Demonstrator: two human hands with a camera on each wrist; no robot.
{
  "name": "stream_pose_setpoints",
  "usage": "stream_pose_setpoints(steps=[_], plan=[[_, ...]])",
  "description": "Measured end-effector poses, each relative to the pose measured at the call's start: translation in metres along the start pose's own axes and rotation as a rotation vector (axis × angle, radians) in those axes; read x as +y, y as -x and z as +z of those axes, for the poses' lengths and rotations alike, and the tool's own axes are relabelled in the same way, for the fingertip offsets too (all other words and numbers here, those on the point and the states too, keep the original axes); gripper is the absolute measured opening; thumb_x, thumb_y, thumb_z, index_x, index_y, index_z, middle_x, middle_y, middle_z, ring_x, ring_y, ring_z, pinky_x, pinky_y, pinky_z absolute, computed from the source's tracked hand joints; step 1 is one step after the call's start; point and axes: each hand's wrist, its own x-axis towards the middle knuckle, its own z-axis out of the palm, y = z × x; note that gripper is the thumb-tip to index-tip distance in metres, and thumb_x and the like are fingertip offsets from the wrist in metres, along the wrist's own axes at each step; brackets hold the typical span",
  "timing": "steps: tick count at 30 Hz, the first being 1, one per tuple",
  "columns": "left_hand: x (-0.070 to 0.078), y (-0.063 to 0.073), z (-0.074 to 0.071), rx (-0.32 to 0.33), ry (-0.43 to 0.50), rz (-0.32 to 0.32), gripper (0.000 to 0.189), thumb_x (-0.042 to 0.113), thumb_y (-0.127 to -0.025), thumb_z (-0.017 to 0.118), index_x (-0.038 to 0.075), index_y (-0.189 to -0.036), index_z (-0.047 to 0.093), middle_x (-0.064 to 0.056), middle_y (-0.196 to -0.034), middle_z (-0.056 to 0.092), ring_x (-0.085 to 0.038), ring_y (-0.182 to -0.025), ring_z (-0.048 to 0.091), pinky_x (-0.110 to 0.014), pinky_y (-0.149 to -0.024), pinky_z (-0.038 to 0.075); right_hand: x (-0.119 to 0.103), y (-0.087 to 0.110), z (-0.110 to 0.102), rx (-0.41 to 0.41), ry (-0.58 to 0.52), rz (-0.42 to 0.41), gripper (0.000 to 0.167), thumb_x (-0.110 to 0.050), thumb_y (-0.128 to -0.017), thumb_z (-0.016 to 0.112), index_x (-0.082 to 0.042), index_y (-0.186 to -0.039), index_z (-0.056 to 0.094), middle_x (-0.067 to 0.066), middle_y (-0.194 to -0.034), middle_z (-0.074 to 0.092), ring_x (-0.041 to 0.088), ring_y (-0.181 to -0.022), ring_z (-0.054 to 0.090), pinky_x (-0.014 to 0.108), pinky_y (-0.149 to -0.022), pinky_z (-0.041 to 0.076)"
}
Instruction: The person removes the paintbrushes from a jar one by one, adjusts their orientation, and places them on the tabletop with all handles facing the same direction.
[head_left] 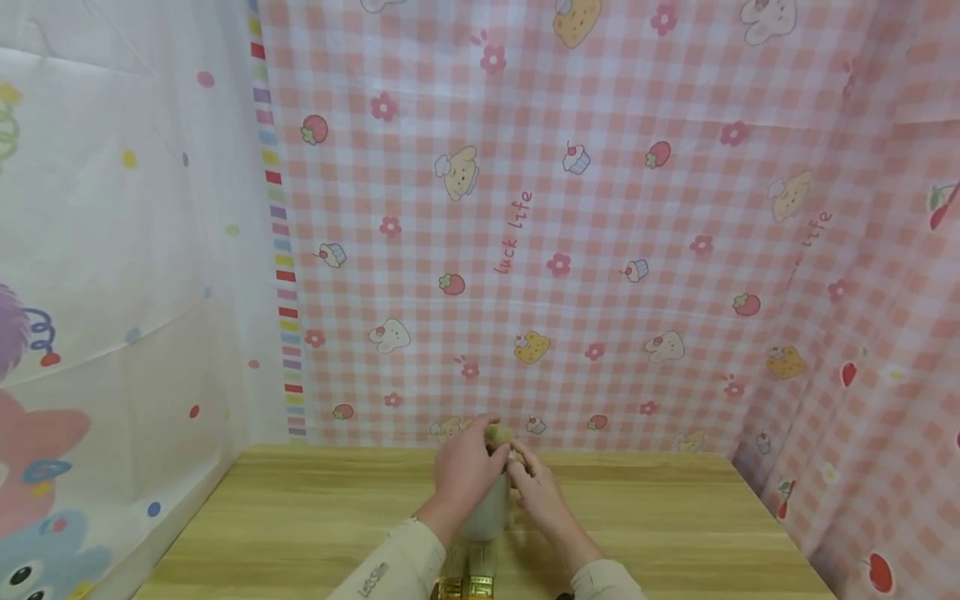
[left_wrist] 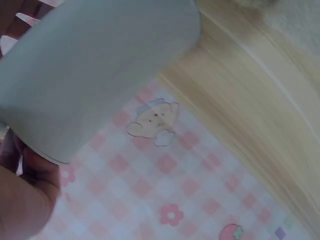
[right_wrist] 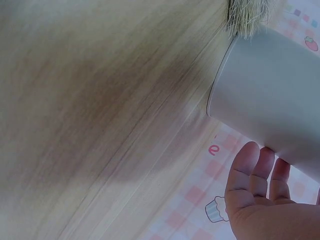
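Note:
A tall grey canister [head_left: 487, 512] stands upright on the wooden table. My left hand [head_left: 463, 467] grips its upper end from the left, the thumb near the rim; in the left wrist view part of this hand [left_wrist: 27, 195] shows beside the canister's end. My right hand [head_left: 542, 498] is at the upper right side, thumb and forefinger close to a small shiny piece at the rim. In the right wrist view several fingertips of the right hand [right_wrist: 260, 200] touch the canister's smooth side [right_wrist: 270, 95]. A yellowish round top [head_left: 498, 434] shows between the hands, partly hidden.
Two paintbrushes [head_left: 481, 587] with gold-coloured ferrules lie in front of the canister, cut off by the lower edge; pale bristles [right_wrist: 248, 17] appear beside its base. Behind the table [head_left: 322, 508] hangs a pink checked curtain [head_left: 517, 317]; a white curtain [head_left: 150, 275] hangs left.

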Motion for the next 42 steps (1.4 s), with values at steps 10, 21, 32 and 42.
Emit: stream_pose_setpoints(steps=[10,21,32,42], plan=[[-0.032,0.000,-0.001,-0.064,0.127,0.093,0.047,0.015,-0.101,0.076,0.027,-0.145,0.066,-0.008,-0.114,0.080,-0.024,-0.091,0.075,-0.042,-0.076,0.062,-0.001,0.000,0.004,0.015,-0.008,0.005,0.058,-0.042,-0.111,0.051,-0.020,-0.165,0.043,0.017,-0.135,0.064,0.031,-0.122,0.062,0.055,-0.093,0.058],[-0.039,0.000,-0.008,-0.078,0.165,0.118,0.045,0.014,-0.099,0.077,0.025,-0.142,0.068,-0.005,-0.105,0.079,-0.018,-0.091,0.074,-0.039,-0.077,0.062,-0.008,0.000,0.009,0.006,-0.029,-0.006,0.060,-0.040,-0.112,0.049,-0.016,-0.166,0.040,0.018,-0.135,0.063,0.033,-0.123,0.061,0.057,-0.095,0.057],[-0.034,-0.005,-0.030,-0.116,0.449,-0.022,0.037,0.014,-0.101,0.076,0.025,-0.136,0.071,-0.008,-0.097,0.075,-0.017,-0.082,0.068,-0.032,-0.071,0.059,-0.006,0.000,0.012,0.016,-0.053,-0.003,0.053,-0.035,-0.111,0.050,-0.021,-0.162,0.047,0.011,-0.119,0.062,0.024,-0.107,0.057,0.036,-0.073,0.049],[-0.030,-0.020,-0.078,0.011,0.593,-0.127,0.042,0.023,-0.097,0.082,0.030,-0.137,0.070,-0.010,-0.116,0.079,-0.024,-0.103,0.076,-0.044,-0.091,0.063,-0.018,0.002,-0.006,0.035,0.228,-0.057,0.046,-0.037,-0.108,0.058,-0.026,-0.152,0.060,0.017,-0.137,0.070,0.034,-0.121,0.069,0.054,-0.097,0.058]])
